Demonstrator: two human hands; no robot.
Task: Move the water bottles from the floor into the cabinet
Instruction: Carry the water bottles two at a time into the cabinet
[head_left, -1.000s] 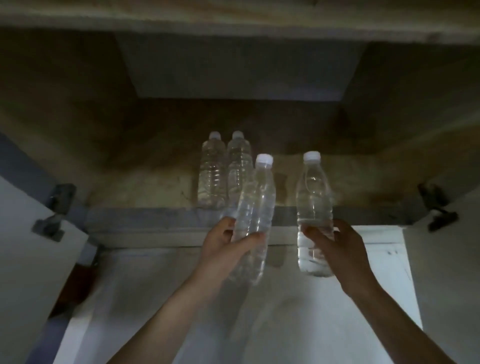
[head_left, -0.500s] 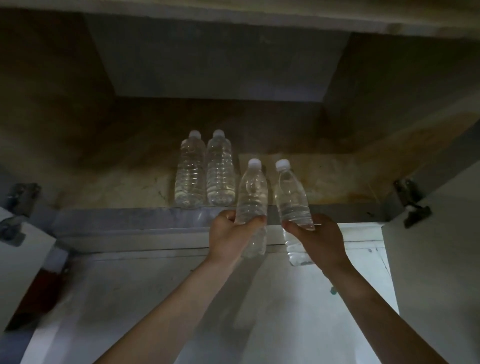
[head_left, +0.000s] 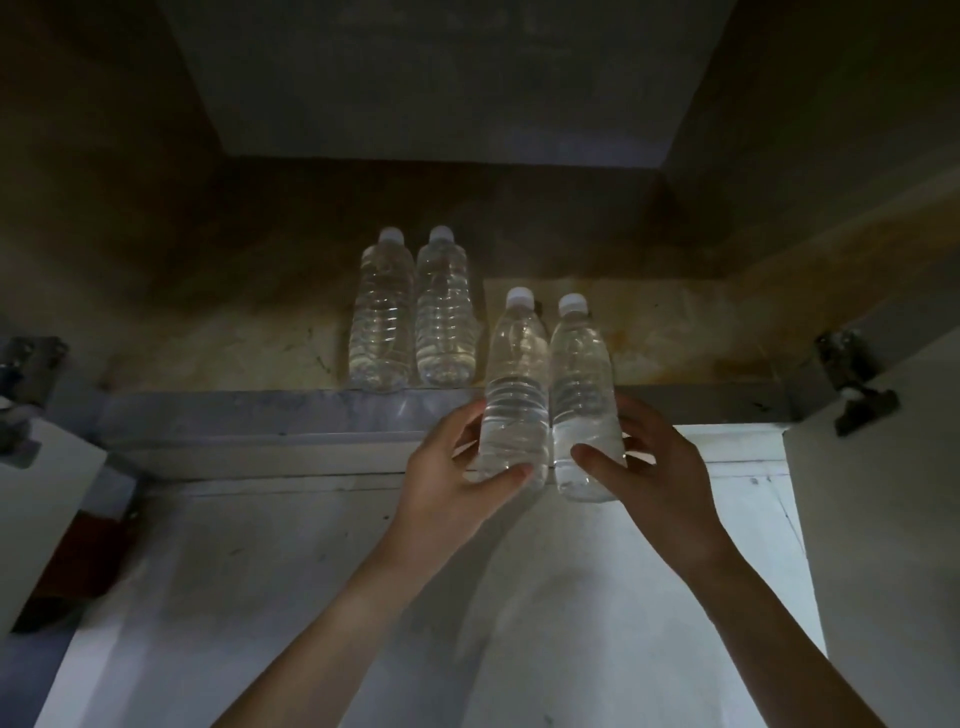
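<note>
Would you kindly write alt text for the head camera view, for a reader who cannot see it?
A person's left hand and right hand each hold a clear capped water bottle, the left-hand bottle and right-hand bottle side by side, at the front edge of a dim open cabinet. Two more, the rear-left bottle and rear-right bottle, stand upright inside.

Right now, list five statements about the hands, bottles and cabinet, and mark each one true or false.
1. The left hand grips the left held bottle, and the right hand grips the right held bottle. True.
2. The left stored bottle and the right stored bottle stand upright side by side inside the cabinet. True.
3. The held bottles have blue caps. False: their caps are white.
4. The cabinet doors are closed. False: they are open, and a hinge is exposed on the right.
5. The held bottles are far apart. False: they are close together, side by side.
</note>
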